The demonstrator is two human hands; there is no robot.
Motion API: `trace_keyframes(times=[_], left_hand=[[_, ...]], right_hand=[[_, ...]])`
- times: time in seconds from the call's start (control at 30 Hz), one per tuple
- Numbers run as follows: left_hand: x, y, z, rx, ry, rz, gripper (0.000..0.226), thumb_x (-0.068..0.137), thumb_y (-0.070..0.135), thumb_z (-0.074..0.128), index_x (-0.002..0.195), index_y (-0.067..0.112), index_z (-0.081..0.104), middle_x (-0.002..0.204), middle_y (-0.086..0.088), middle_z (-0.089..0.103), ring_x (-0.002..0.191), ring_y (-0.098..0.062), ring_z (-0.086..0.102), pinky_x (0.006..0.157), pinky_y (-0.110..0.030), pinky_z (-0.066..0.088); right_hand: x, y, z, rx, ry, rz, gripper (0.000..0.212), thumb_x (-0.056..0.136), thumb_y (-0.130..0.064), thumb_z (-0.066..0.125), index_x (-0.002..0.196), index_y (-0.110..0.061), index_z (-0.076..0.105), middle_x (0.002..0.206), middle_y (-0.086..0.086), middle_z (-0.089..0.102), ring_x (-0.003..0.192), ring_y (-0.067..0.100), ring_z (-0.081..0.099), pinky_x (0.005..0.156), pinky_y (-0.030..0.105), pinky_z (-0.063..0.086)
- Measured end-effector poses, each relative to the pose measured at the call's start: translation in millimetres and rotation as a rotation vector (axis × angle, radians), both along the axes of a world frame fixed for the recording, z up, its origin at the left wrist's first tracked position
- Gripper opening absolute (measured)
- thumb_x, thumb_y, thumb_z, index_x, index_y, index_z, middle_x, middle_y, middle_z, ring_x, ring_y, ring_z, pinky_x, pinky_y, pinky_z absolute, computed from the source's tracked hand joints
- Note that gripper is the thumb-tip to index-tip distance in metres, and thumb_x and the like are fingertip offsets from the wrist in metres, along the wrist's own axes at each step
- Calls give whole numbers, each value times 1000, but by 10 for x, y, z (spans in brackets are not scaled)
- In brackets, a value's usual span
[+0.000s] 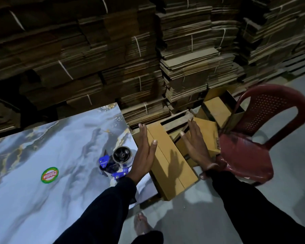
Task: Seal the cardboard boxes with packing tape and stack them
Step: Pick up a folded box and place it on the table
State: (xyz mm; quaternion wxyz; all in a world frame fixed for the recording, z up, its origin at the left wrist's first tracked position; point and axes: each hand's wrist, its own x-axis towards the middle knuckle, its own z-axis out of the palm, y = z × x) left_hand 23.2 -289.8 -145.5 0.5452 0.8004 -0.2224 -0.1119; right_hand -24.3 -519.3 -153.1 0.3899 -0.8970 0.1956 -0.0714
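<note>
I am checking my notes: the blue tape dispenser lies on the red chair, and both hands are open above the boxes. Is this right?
Not quite. The head view shows the tape dispenser on the marbled table, not the red chair. Both hands, left and right, are open above the boxes.

Glossy marbled counter point(42, 199); matt brown cardboard box point(169, 166) at two o'clock of it; perforated maroon chair point(250, 155), seemingly plastic; dispenser point(115, 164) blue plastic.

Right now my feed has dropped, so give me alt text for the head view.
Both hands, left hand and right hand, reach open-fingered over a closed cardboard box on the floor beside a marble-patterned table. A blue tape dispenser sits at the table's edge, a red plastic chair stands right, and bundled flat cardboard fills the background.
</note>
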Motion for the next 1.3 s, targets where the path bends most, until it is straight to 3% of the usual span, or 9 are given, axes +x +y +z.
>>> trace_keyframes(times=[0.1, 0.27, 0.53, 0.73, 0.9, 1.17, 1.3], left_hand=[[196, -249, -156, 13, 47, -51, 70, 111, 46, 33, 165, 33, -9, 170, 20, -20, 155, 2, -14, 123, -18, 0], [416, -641, -409, 153, 141, -140, 74, 107, 58, 37, 162, 44, -9, 167, 24, -26, 156, -5, -20, 129, -43, 5], [477, -1502, -695, 206, 210, -100, 78, 102, 70, 36, 162, 48, -10, 164, 29, -28, 156, -5, -20, 129, -49, 8], [442, -2452, -980, 245, 245, 5, 79, 105, 63, 38, 164, 40, -10, 165, 25, -30, 155, -1, -21, 127, -40, 4], [499, -3108, -1265, 239, 316, 103, 76, 107, 57, 40, 163, 42, -10, 166, 23, -29, 156, -3, -19, 129, -40, 5], [713, -3749, -1836, 181, 481, 251, 89, 93, 81, 34, 163, 43, -7, 167, 20, -26, 159, -13, -14, 129, -53, 10], [787, -4013, -2251, 151, 594, 377, 82, 100, 72, 33, 165, 37, -3, 171, 10, -21, 158, -16, -17, 129, -47, 2]], right_hand=[[86, -219, -99, 5, 31, -26, 89, 94, -83, 30, 166, -36, 7, 174, -14, -3, 160, 11, -4, 129, 51, 11], [162, -688, -282, -27, 138, -50, 89, 96, -76, 40, 166, -34, 6, 174, -13, -7, 160, 13, -7, 129, 51, 5], [406, -1760, -633, -53, 209, 49, 95, 91, -80, 41, 166, -34, 5, 174, -7, -8, 161, 19, -7, 129, 53, -1], [827, -2692, -1000, -100, 287, 197, 97, 90, -83, 43, 166, -37, 4, 174, -6, -9, 161, 22, -6, 128, 56, -2], [1154, -3331, -1291, -117, 322, 332, 96, 88, -85, 43, 165, -40, 5, 174, -7, -9, 161, 23, -7, 127, 57, -4], [1930, -3734, -1821, -205, 430, 483, 93, 86, -87, 41, 163, -47, 6, 174, -6, -11, 160, 30, -10, 125, 64, -2], [2329, -3753, -2145, -287, 449, 587, 88, 89, -85, 39, 163, -47, 11, 174, -4, -14, 159, 30, -15, 124, 63, -9]])
